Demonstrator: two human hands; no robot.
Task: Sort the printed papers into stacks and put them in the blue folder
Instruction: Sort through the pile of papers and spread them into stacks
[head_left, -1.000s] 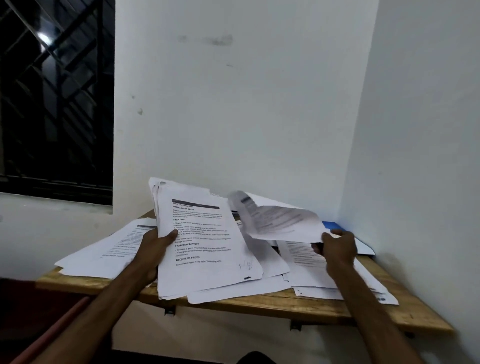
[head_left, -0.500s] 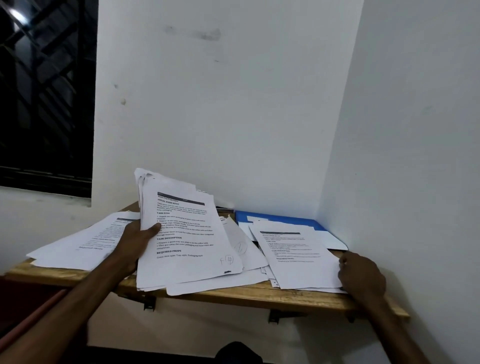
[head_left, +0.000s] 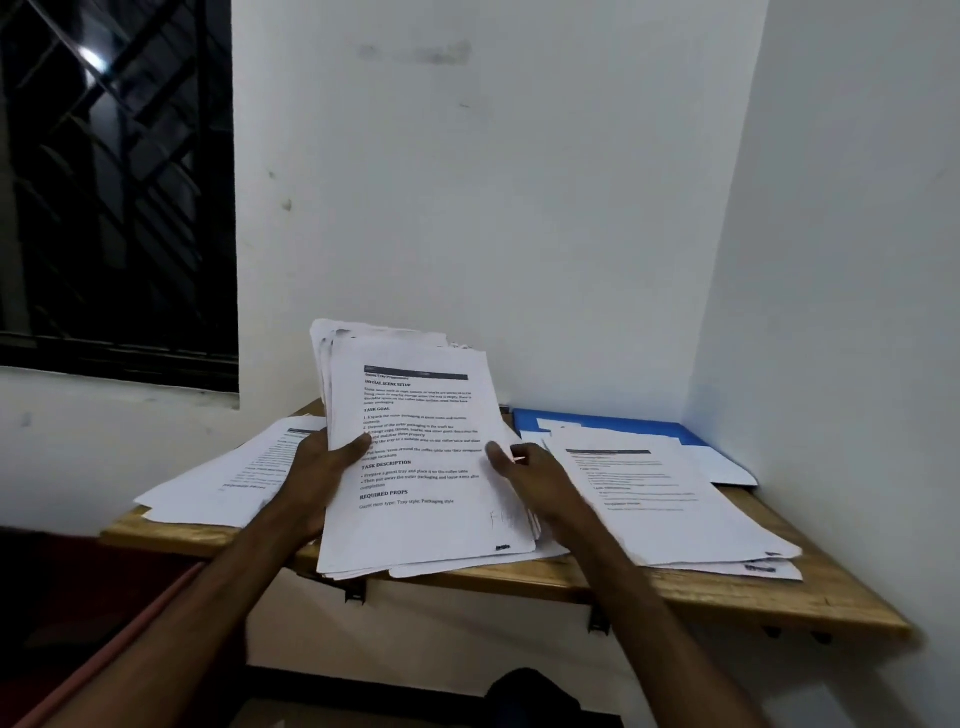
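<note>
Looks like the sorting step, with nothing yet filed. Grips a thick sheaf of printed papers (head_left: 415, 467) with the left hand (head_left: 317, 478) at the sheaf's 9 o'clock edge, thumb laid across the top page, fingers curled behind and out of view. Pinches the same sheaf at its 3 o'clock edge with the right hand (head_left: 540, 483), thumb on the top page; fingers blurred, so unclear whether one sheet or several lie in that pinch. Holds the sheaf tilted up off the desk (head_left: 753, 592) over its middle, far edge raised toward 12 o'clock. Leaves the left stack (head_left: 223, 478) flat at 9 o'clock of the sheaf and the right stack (head_left: 665, 499) flat at 3 o'clock. Finds the blue folder (head_left: 597, 418) at 1 o'clock, lying flat in the corner, partly covered by the right stack and other white sheets. Calls next, probably, for peeling the top sheet free with the right thumb, reading its heading and laying it on the matching stack, with the rest kept clamped by the left hand. Handles, most likely, as thin, limp office paper: white, matt, black print under a dark header bar, a faint handwritten mark near the lower right corner, far edges ragged and fanned, so apt to slide or lift in twos. Shows a smooth, stiffer-looking folder cover and a wooden desk board with visible grain, carried on dark brackets (head_left: 356, 592) against a plain white wall (head_left: 519, 208).
</note>
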